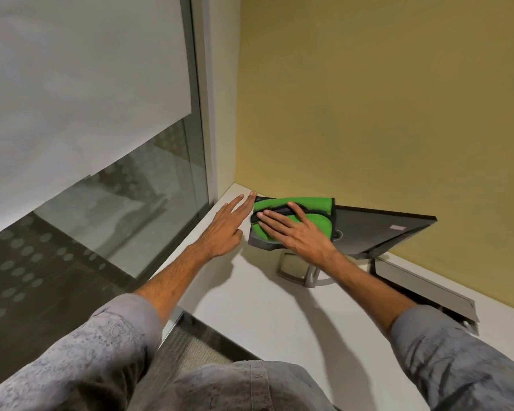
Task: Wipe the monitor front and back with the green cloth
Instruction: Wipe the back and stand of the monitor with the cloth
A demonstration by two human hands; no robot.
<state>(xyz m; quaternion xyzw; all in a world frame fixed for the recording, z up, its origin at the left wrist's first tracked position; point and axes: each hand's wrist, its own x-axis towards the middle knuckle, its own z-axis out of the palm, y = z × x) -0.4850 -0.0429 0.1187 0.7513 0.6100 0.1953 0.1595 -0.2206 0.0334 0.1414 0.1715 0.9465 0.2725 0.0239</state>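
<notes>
We go left to right. A blind [72, 84] hangs over the window [116, 221] far left, no part in the task.

The left hand [226, 226] lies flat over the bench [250, 307], fingers straight and together, holding nothing. Its tips sit at the monitor's left edge; we cannot tell if they touch.

The cloth [319, 225] is spread on the left part of the monitor [368, 232]. The right hand [294, 232] presses it flat, fingers straight, thumb spread, not gripping.

The monitor stands in the bench corner, tilted, on its stand [294, 269]. The face toward us has a small label, so we judge it is the back.

Step in hand: wiping this face, left end. Next move, as we judge it: slide the cloth right across the bare dark panel with even pressure, the left hand bracing the edge so the screen does not swivel.

In the way: the wall [368, 99] is close behind, so there is little room to reach the far face. An open cable flap [428, 289] lies on the bench to the right.
</notes>
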